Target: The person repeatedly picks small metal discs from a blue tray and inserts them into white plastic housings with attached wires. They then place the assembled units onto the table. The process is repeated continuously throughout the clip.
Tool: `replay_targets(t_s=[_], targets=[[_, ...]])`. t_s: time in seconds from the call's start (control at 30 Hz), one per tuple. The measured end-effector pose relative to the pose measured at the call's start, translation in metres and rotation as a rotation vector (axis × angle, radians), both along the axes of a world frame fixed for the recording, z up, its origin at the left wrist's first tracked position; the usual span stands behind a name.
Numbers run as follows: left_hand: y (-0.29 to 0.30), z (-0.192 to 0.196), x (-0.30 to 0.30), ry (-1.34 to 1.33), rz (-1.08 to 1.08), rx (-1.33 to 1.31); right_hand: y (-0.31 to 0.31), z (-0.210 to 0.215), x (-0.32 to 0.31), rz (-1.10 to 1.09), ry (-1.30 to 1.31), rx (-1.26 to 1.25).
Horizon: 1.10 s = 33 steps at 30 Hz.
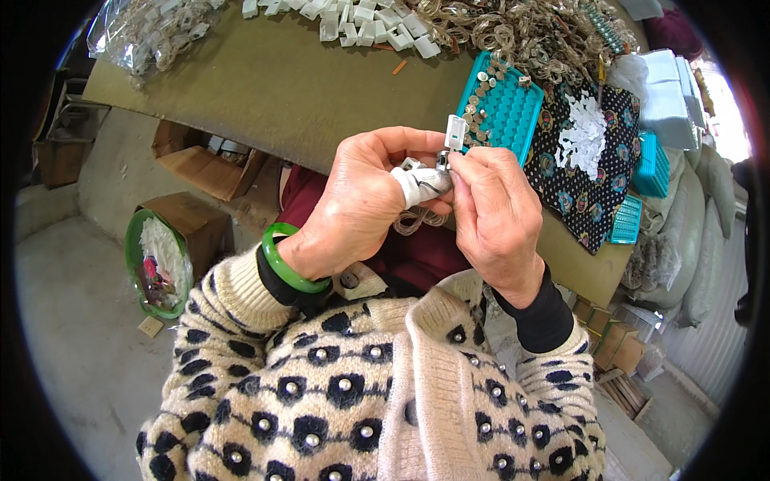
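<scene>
My left hand (349,196) and my right hand (497,208) meet over the near edge of the table, fingers pinched on a small white plastic case (455,131). The case's upper part sticks up above the fingertips, and a bit of shiny metal shows at its lower end. White wrapping covers my left thumb (417,186). Below the fingers hangs a coil of thin wire (420,221), partly hidden by my hands. A green bangle (290,258) circles my left wrist.
A teal tray (513,100) with several round silver pieces lies just beyond my right hand. Right of it, white slips (582,132) are heaped on a dark patterned cloth (561,196). White plastic cases (377,24) and tangled wires (521,32) line the far side. Left below stands a green basin (135,264).
</scene>
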State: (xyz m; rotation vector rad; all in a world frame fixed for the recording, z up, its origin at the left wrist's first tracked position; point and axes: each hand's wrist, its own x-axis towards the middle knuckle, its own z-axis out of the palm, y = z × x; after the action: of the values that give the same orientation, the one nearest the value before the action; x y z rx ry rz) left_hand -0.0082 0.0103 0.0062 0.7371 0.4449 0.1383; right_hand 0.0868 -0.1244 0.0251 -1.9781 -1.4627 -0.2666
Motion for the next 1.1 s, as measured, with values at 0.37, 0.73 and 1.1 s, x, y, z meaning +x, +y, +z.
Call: replay_targets(t_s=[0.37,0.73,1.1], targets=[[0.001,0.001,0.002,0.014,-0.025,-0.074,-0.008,0.003,0.011,0.071,0.068,0.037],[-0.003,0.002,0.004,-0.001,-0.035,-0.037,-0.008,0.005,0.016,0.052,0.176,0.056],[-0.003,-0.003,0.002,-0.001,-0.071,-0.031,-0.007,0.011,0.016,0.037,0.048,-0.009]])
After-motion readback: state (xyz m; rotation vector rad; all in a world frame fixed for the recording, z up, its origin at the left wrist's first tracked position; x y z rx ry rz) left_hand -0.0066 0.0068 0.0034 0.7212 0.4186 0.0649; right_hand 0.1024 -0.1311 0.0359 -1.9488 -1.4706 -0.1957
